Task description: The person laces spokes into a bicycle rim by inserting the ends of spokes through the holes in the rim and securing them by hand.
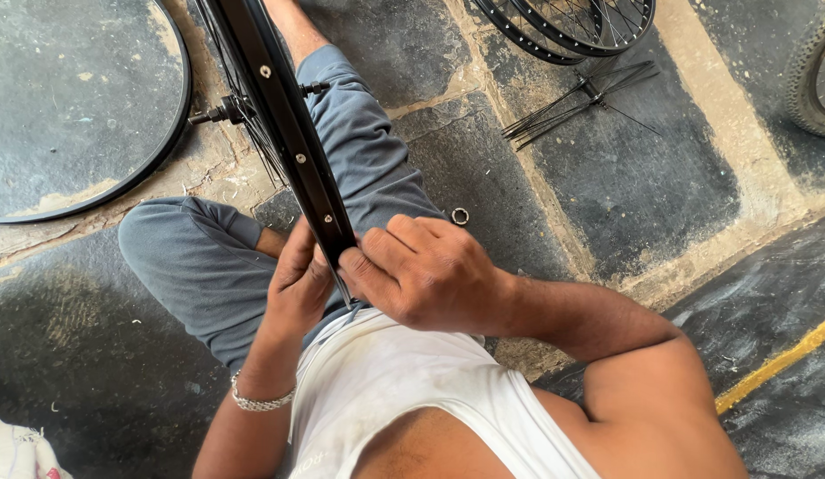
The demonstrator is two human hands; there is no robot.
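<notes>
Seating: a spoke end at the black bicycle rim [284,133], propped on edge across the lap.
Right hand [426,270]: fingertips pressed together, pinching at the rim's near end.
Left hand [297,284]: fingers curled, bracing the rim from the other side.
Advice: hold the rim steady; work by fingertip feel.
Nearby: loose spokes [572,106] and a small ring [459,215] on the stone floor [625,186].

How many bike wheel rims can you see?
4, perhaps more out of frame: one black rim between both hands, one bare hoop on the floor at left, and two stacked spoked rims at the top. The tyred wheel at right hides its rim.
</notes>
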